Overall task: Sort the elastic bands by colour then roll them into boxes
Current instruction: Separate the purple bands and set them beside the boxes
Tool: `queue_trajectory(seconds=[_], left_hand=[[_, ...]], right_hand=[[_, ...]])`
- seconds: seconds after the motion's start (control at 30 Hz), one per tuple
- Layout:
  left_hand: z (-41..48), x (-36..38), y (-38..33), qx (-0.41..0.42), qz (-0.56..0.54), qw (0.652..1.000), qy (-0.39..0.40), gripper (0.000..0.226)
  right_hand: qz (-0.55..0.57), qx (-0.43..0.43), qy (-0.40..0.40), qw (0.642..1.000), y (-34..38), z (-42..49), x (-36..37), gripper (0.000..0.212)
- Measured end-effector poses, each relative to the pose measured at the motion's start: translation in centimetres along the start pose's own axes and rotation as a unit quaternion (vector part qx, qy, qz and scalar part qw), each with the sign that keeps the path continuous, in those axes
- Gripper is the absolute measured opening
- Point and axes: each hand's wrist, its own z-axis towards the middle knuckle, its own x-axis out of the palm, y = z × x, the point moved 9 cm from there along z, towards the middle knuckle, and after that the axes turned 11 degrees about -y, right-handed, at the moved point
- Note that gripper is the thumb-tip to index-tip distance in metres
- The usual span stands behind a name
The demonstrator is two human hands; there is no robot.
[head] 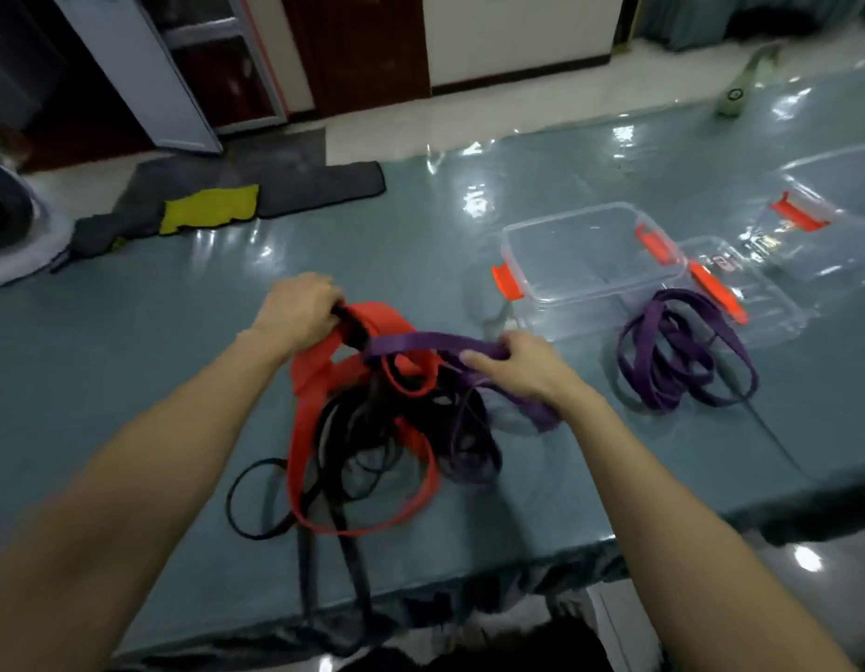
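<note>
Black bands (355, 569) trail over the table's (130, 380) near edge, lower centre. Left hand (299, 310) grips a red band (309, 380), perhaps a black one too; right hand (513, 366) holds a purple band (421, 340) stretched between them. Sorting is in hand: next, pull the purple free toward the purple pile (738, 349), centre right, beside the clear boxes (590, 254).

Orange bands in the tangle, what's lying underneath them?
Black bands and purple bands show beneath and beside the orange bands, tangled on the table. The left hand grips their upper end, and the middle of the heap is too overlapped to tell what lies lowest.
</note>
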Motion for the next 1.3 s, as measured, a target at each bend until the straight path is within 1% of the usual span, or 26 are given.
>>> queue_trajectory(seconds=[0.03,0.07,0.13,0.17,0.2,0.27,0.33,0.37,0.4,0.43,0.47,0.5,0.57,0.63,0.7,0.73,0.77,0.8,0.83,0.87,0.9,0.93,1.0,1.1,1.2,1.3], left_hand=[[-0.3,-2.2,2.7,-0.062,-0.036,0.997,-0.043,0.021],[-0.9,-4.3,5.3,-0.126,-0.083,0.984,-0.091,0.019],[-2.3,-7.1,9.0,-0.242,-0.206,0.930,-0.184,0.016],[-3.0,-7.5,10.0,-0.273,-0.261,0.904,-0.201,0.016],[-3.4,-7.4,10.2,-0.281,-0.297,0.893,-0.190,0.018],[-4.4,-6.3,10.9,-0.293,-0.347,0.875,-0.167,0.016],[-6.3,-5.5,12.4,-0.351,-0.384,0.833,-0.189,0.016],[-7.1,-4.8,12.8,-0.369,-0.387,0.822,-0.194,0.020],[-7.7,-4.1,12.6,-0.372,-0.372,0.831,-0.181,0.026],[-8.0,-3.1,12.1,-0.361,-0.353,0.849,-0.157,0.033],[-8.4,-2.2,11.4,-0.357,-0.337,0.861,-0.135,0.039],[-8.8,-1.2,11.1,-0.365,-0.337,0.859,-0.123,0.043],[-9.2,0.2,11.1,-0.392,-0.346,0.843,-0.124,0.048],[-8.7,1.4,10.4,-0.388,-0.315,0.859,-0.108,0.048],[-8.8,3.0,9.1,-0.393,-0.285,0.872,-0.057,0.036],[-9.2,4.0,8.6,-0.408,-0.260,0.875,-0.019,0.062],[-9.7,4.9,8.1,-0.412,-0.221,0.884,0.015,0.102],[-9.9,4.9,7.5,-0.398,-0.168,0.901,0.023,0.129],[-9.6,4.9,6.4,-0.348,-0.105,0.931,0.024,0.138],[-8.7,4.8,4.4,-0.264,-0.048,0.963,0.030,0.136],[-7.9,5.4,1.8,-0.167,-0.007,0.985,0.038,0.130],[-7.1,6.0,-1.0,-0.077,0.019,0.996,0.051,0.124],[-5.7,7.3,-5.9,0.049,0.044,0.995,0.070,0.119],[-3.7,8.8,-11.0,0.164,0.060,0.981,0.089,0.110],[-3.0,10.7,-12.7,0.209,0.090,0.963,0.145,0.098],[-2.6,10.4,-12.6,0.208,0.113,0.958,0.160,0.065]], right_hand=[[-0.009,-0.028,-0.053,0.998,2.3,0.7,-1.6,0.053],[-0.014,-0.066,-0.104,0.992,4.6,1.2,-3.3,0.054],[0.022,-0.130,-0.182,0.974,8.1,1.6,-6.3,0.042],[0.038,-0.151,-0.206,0.966,9.0,1.7,-7.2,0.034],[0.035,-0.166,-0.217,0.961,9.4,1.7,-7.6,0.028],[-0.006,-0.173,-0.205,0.963,9.0,2.2,-7.5,0.022],[-0.032,-0.163,-0.228,0.959,7.4,2.5,-7.6,0.019],[-0.033,-0.149,-0.245,0.957,6.4,2.6,-7.8,0.019],[-0.034,-0.129,-0.247,0.960,5.1,2.7,-7.5,0.018],[-0.042,-0.103,-0.230,0.967,3.8,2.8,-6.7,0.017],[-0.062,-0.076,-0.190,0.977,2.4,2.9,-5.3,0.017],[-0.092,-0.048,-0.126,0.987,1.0,2.8,-3.2,0.020],[-0.150,-0.007,0.006,0.989,-1.8,1.8,1.1,0.024],[-0.154,0.018,0.063,0.986,-3.9,0.3,3.6,0.023],[-0.148,0.030,0.089,0.984,-5.5,-0.7,5.4,0.015],[-0.146,0.032,0.100,0.984,-6.0,-1.1,6.1,0.010],[-0.137,0.033,0.105,0.984,-6.3,-1.4,6.6,0.009],[-0.120,0.031,0.099,0.987,-6.4,-1.5,7.0,0.013],[-0.099,0.027,0.084,0.991,-6.3,-1.6,7.1,0.021],[-0.082,0.020,0.065,0.994,-6.0,-1.7,6.9,0.031],[-0.072,0.009,0.048,0.996,-5.6,-1.8,6.6,0.039],[-0.069,-0.010,0.040,0.997,-5.2,-1.8,6.4,0.041],[-0.073,-0.042,0.045,0.995,-4.8,-1.9,6.5,0.033],[-0.062,-0.038,0.099,0.992,-5.8,-2.0,7.2,0.022],[-0.055,-0.028,0.131,0.989,-7.0,-2.2,7.3,0.016],[-0.043,-0.033,0.109,0.993,-7.2,-1.8,6.0,0.018]])
